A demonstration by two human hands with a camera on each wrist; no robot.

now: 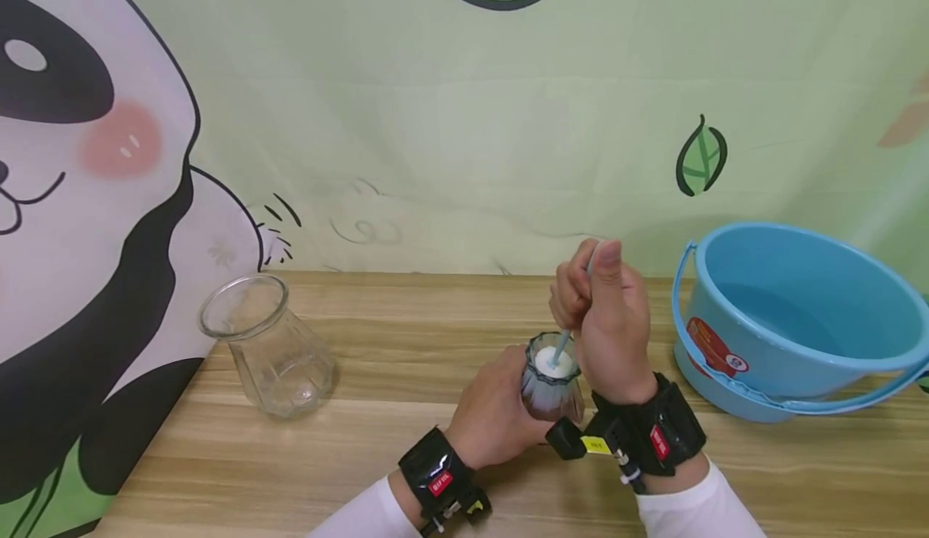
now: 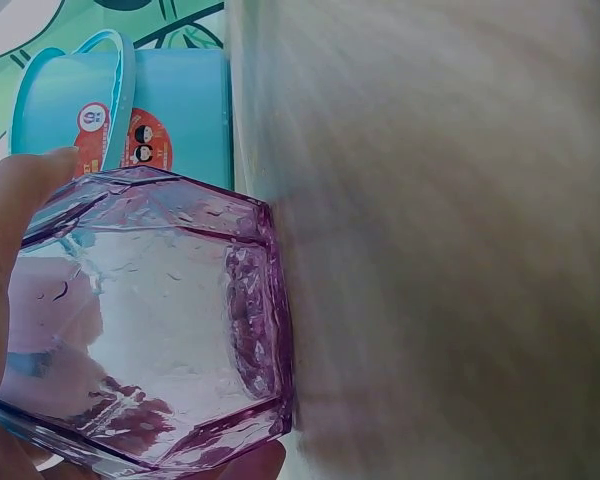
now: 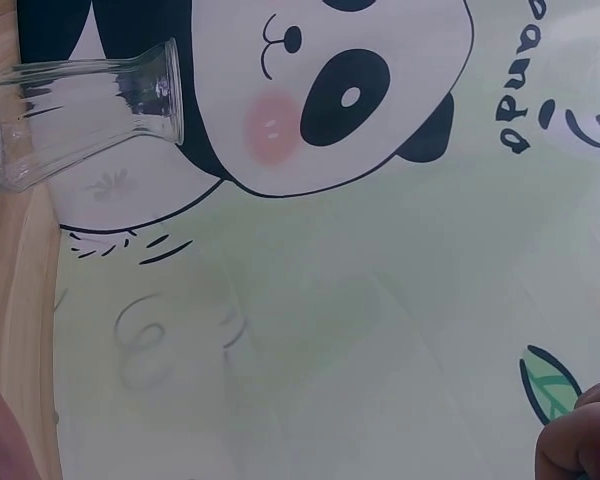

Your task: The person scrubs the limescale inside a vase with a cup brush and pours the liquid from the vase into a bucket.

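In the head view my left hand [image 1: 488, 413] wraps round a small ribbed purple-blue glass vase [image 1: 549, 402], held mouth up over the table. My right hand [image 1: 608, 320] grips the upper part of a light-blue stick handle, thumb up. This cleaning brush [image 1: 562, 347] reaches down into the vase's mouth, where its round white head fills the opening. The left wrist view looks at the purple faceted base of the vase [image 2: 160, 320], with the left thumb [image 2: 20, 200] along its side. In the right wrist view, only fingers [image 2: 255, 462] and part of the right hand [image 3: 580, 445] show at the edges.
A clear wide-mouthed glass jar [image 1: 283, 360] stands on the wooden table [image 1: 377, 320] to the left. On the right is a light-blue bucket [image 1: 733, 344] with its handle down at the front. A panda-printed green cloth [image 1: 464, 135] hangs behind the table.
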